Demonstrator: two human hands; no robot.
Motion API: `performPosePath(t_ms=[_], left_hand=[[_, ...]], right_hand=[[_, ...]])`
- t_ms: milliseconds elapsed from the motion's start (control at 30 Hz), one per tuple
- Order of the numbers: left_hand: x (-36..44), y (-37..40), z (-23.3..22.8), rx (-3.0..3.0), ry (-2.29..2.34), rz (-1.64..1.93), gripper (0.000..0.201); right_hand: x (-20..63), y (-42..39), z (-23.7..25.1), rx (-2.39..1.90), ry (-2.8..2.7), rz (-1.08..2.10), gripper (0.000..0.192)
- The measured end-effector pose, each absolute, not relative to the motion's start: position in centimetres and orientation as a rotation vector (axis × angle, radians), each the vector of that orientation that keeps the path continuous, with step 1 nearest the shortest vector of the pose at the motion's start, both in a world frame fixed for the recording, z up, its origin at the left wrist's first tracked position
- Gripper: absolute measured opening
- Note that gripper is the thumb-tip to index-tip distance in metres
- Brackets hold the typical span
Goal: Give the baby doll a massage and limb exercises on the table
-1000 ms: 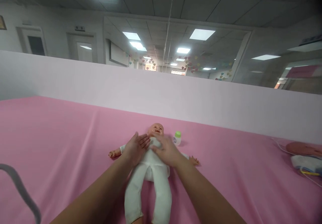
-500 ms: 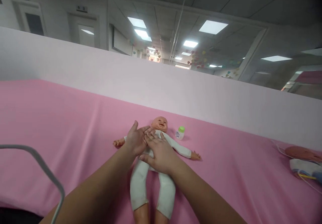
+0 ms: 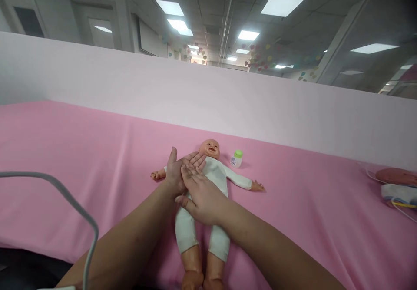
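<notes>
My left hand [image 3: 180,168] is palm up with its fingers stretched out, over the chest of a baby doll [image 3: 216,173]. Across that palm lies my right hand [image 3: 205,194], palm down and fingers extended, its fingertips touching the left palm. Neither hand holds an object. The doll lies on its back in a white suit, head away from me, arms spread wide; my hands hide part of its trunk. Beside its head, to the right, stands a small clear bottle [image 3: 236,159] with a green cap and a printed label.
A pink sheet [image 3: 97,151] covers the surface, backed by a low white wall [image 3: 195,94] with glass above. At the right edge lie a brownish-pink object [image 3: 395,176] and a white cloth-like item [image 3: 397,192] with thin tubing. A grey cable [image 3: 65,194] curves at lower left.
My right hand has slid back along the left palm toward the wrist, uncovering the left fingers. The view has tilted down a little, showing the doll's feet.
</notes>
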State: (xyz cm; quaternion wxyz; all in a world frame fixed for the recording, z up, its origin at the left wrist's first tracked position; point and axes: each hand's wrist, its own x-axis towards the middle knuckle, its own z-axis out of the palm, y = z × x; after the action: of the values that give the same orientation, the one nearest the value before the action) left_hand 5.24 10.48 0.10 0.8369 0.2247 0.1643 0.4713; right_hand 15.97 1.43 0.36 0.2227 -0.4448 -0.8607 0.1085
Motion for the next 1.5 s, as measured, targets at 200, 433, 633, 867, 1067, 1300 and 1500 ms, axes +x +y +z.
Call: performPosePath(t_ms=[200,433,633,867,1067,1300,1500], left_hand=[[5.2,10.2,0.1,0.488,0.316,0.923,0.106],[2.9,12.4,0.4,0.453,0.319,1.091,0.103],[2.9,12.7,-0.2,0.507,0.303,1.068,0.097],[5.0,10.8,-0.4,0.534,0.303,0.940,0.107],[4.7,10.4,0.7,0.499,0.318,0.938,0.102],[2.9,12.2,0.7,0.549,0.326,1.079,0.103],[3.6,11.7,0.1,0.648,0.265,1.012,0.109]], right_hand=[[17.6,2.9,0.8,-1.335,-2.366,0.171,0.101],[17.3,2.5,0.5,-1.281,-2.395,0.203,0.103],[16.1,1.2,0.8,-1.151,-2.434,0.260,0.104],[16.8,2.1,0.7,-1.207,-2.380,0.253,0.107],[17.7,2.9,0.7,-1.455,-2.353,0.099,0.108],[16.8,0.9,1.7,-1.264,-2.431,0.256,0.111],[16.7,0.9,2.3,-1.176,-2.479,0.370,0.109]])
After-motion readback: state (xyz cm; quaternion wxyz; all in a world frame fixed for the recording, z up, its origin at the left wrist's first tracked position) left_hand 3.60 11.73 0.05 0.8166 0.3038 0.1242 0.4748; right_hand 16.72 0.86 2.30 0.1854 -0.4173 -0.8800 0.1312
